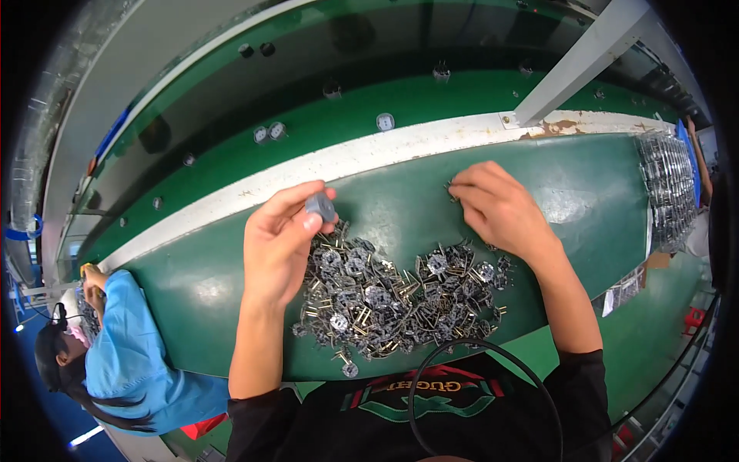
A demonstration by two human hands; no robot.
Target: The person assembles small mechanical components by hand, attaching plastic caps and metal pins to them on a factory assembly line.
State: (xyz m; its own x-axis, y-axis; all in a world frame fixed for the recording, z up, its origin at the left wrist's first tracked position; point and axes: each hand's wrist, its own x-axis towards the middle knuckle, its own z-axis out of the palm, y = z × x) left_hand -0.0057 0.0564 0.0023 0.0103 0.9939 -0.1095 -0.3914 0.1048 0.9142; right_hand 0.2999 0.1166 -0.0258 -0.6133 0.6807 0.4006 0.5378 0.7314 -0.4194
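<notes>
My left hand (275, 245) is raised just above the near edge of the pile, fingers curled, with a small grey round component (320, 206) pinched between thumb and fingertips. The grip is closed on it; the part sits at the very top of the hand, clear of the heap below.

My right hand (500, 208) lies palm down on the green work surface (200, 292), beyond and to the right of the pile. Its fingers are bunched toward the left, and at their tips I see a tiny dark metal piece (451, 187). I think the fingertips are nipping it, but at this size I cannot tell for sure whether it is gripped or merely touched.

Between and just below both hands spreads the pile of small metal parts (400, 296): grey round caps with brass-coloured pins sticking out at all angles, tangled together. A few stragglers lie at its near edge, just beside my dark shirt.

Beyond the hands a worn white strip (369, 158) runs along the far edge of the surface, and past it a green conveyor belt (431, 96) carries single round parts well apart from one another. A grey metal beam (585, 58) slants across the upper right.

At the far right, rows of the same kind of metal parts are stacked in a tray (666, 185). At the lower left, a person in a blue top (127, 346) bends over their own work.
</notes>
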